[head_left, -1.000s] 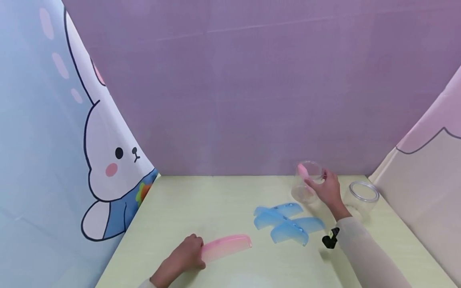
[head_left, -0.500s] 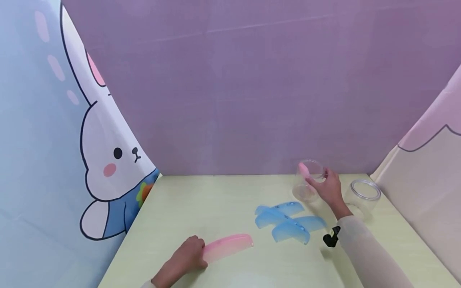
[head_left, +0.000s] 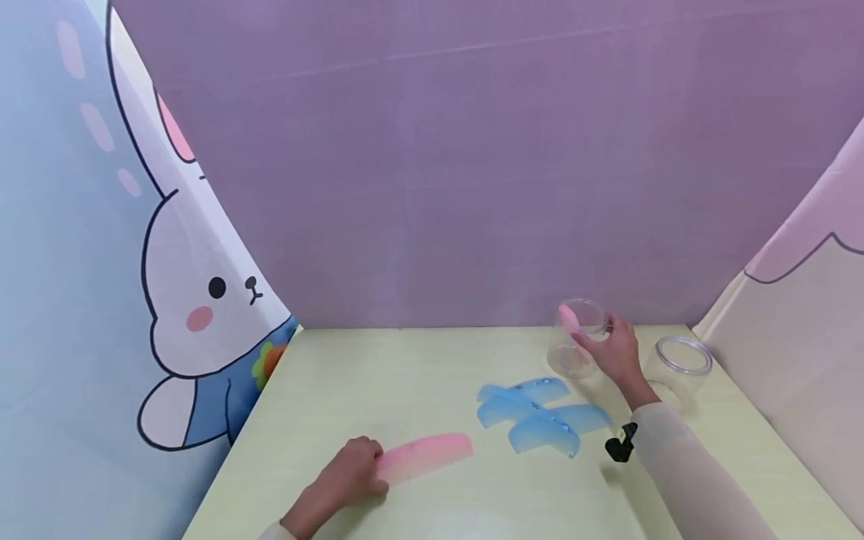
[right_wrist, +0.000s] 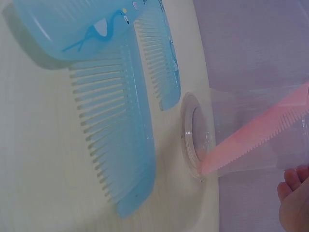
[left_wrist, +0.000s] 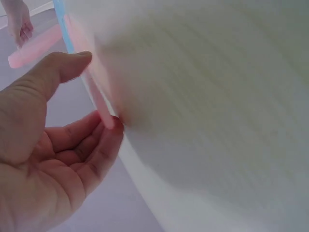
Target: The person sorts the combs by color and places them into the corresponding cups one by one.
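My left hand pinches one end of a pink comb low over the table's front. In the left wrist view the fingertips touch the end of this comb, with the thumb across from them. My right hand grips the side of a clear plastic jar near its rim, at the back right. A second pink comb leans inside the jar; the right wrist view shows that comb slanting up from the base. Several blue combs lie crossed between the hands.
Another clear jar with a silvery rim stands at the right, partly behind the right wrist. A small black object is beside the right sleeve. A purple cloth rises behind the pale table, with printed cloths on both sides.
The pink comb in my left hand has tilted slightly, and its far end is a little higher in view. The right hand keeps its grip on the jar.
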Motion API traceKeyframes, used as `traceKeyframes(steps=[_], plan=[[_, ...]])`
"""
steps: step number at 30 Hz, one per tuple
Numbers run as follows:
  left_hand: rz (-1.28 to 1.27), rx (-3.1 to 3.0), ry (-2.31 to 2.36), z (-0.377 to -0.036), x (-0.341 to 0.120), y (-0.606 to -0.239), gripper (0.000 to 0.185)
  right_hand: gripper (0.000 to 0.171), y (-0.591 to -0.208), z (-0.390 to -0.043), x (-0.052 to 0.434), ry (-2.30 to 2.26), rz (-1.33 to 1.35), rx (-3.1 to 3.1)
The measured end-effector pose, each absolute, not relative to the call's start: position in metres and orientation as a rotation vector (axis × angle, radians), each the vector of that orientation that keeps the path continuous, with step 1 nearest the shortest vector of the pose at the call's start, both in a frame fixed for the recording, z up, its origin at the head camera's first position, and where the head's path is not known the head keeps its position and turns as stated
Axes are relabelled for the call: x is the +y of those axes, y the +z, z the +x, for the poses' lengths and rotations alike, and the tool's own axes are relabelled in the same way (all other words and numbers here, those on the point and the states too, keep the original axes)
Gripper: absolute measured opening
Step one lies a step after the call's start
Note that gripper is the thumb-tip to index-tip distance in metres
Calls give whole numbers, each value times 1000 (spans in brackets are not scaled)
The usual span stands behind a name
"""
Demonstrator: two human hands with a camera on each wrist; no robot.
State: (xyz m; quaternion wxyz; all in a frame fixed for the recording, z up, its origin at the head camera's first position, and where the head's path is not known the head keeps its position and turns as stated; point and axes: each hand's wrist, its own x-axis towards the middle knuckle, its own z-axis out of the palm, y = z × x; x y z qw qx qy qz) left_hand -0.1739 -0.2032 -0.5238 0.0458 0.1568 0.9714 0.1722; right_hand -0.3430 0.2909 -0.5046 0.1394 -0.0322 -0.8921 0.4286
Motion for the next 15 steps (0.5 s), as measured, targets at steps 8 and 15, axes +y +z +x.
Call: traceKeyframes(steps=[8,15], plan=[[396,2925,679,-188,-205,-525,36,96,-501,-351,291,1251,-77,-2572],[404,2938,791,-192,-200,-523,34,94,-501,-355,294,1240,-60,-2585]])
